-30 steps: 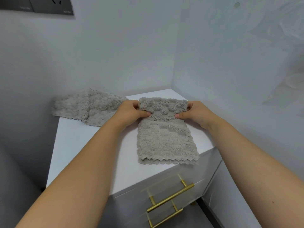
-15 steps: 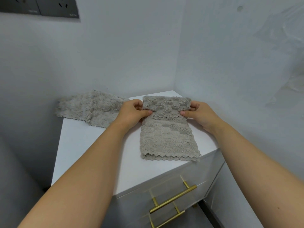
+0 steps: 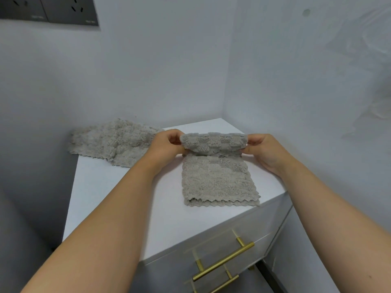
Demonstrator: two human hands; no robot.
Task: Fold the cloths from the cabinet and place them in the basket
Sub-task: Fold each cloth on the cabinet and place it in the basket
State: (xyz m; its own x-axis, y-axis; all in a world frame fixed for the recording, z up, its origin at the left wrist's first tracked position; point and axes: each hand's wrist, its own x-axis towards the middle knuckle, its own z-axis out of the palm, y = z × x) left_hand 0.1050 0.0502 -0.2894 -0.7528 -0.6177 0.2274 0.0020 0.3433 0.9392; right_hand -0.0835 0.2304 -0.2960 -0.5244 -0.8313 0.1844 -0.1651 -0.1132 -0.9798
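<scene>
Two items sit on the white cabinet [image 3: 118, 197] top. Spare cloth [image 3: 112, 140] lies rumpled at the far left, overhanging the left edge. Folded cloth [image 3: 215, 178] lies right of centre, scalloped hem close to the near edge, its far end lifted and rolled toward the near side. Left hand [image 3: 163, 144] pinches that end's left corner and right hand [image 3: 266, 151] the right corner, both clamped on fabric. Brass handles [image 3: 224, 261] on the drawer fronts, near right.

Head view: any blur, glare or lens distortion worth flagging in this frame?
Head view: soft, even light, no glare; the held cloth, left hand and right hand are sharp; wide-lens bowing toward the edges; the brass drawer handles look slightly smeared.
</scene>
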